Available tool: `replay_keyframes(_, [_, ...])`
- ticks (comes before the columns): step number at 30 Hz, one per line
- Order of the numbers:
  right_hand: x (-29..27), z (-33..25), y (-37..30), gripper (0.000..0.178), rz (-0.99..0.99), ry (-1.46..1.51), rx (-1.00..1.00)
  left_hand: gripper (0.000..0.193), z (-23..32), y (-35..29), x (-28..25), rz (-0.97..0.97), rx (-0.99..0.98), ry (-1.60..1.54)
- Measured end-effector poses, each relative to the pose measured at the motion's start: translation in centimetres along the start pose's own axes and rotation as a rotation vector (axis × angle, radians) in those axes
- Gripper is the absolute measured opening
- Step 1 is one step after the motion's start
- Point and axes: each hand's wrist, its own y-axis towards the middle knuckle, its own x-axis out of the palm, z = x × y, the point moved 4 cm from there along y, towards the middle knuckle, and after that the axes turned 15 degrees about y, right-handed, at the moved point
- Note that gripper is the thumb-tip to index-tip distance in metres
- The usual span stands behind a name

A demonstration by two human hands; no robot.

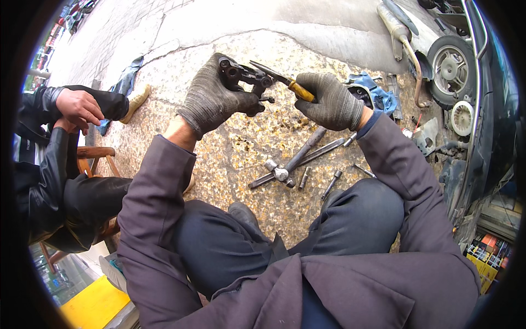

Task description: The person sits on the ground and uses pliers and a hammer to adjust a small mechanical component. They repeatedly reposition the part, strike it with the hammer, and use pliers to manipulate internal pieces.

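My gloved left hand [213, 101] is closed round a dark, oily metal machine part [249, 78] with holes and a small stub at its lower end. The part is lifted above the ground in front of me. In my gloved right hand [329, 98] is a yellow-handled tool [301, 91] with a long, tapering metal end. Its tip points up and left, close beside the part's upper edge; whether they touch I cannot tell. Below my hands, a hammer [301, 153] lies across a long metal bar [323, 152] on the speckled ground.
A short socket [304, 179] and a socket tool [332, 183] lie near my feet. Blue cloth [378, 92] is at the right, with a wheel [450, 71], an exhaust pipe [400, 33] and loose parts beyond. At left, another person's hands [79, 107] rest together beside a wooden stool [93, 153].
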Motion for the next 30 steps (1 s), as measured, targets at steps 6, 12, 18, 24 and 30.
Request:
replay_keyframes(6, [0.1,0.8,0.6,0.027,0.025,-0.090,0.074,0.051,-0.9,0.9,-0.2,0.065,0.045,0.268])
replay_keyframes(12, [-0.1,1.0,0.6,0.025,0.047,-0.435,-0.133,0.041,-4.8,0.9,-0.9,0.077,0.008,0.205])
replay_keyframes(18, [1.3,2.3,1.0,0.024,-0.025,-0.633,-0.107,0.047,-9.1,1.0,0.3,-0.006,-0.102,0.455])
replay_keyframes(24, [2.6,4.8,1.9,0.030,-0.121,-0.751,0.005,0.063,-13.5,1.2,2.1,0.062,-0.152,0.719])
replay_keyframes(30, [2.7,7.9,2.9,0.032,-0.242,-0.792,0.237,0.062,-19.4,1.1,6.3,0.089,-0.272,0.599])
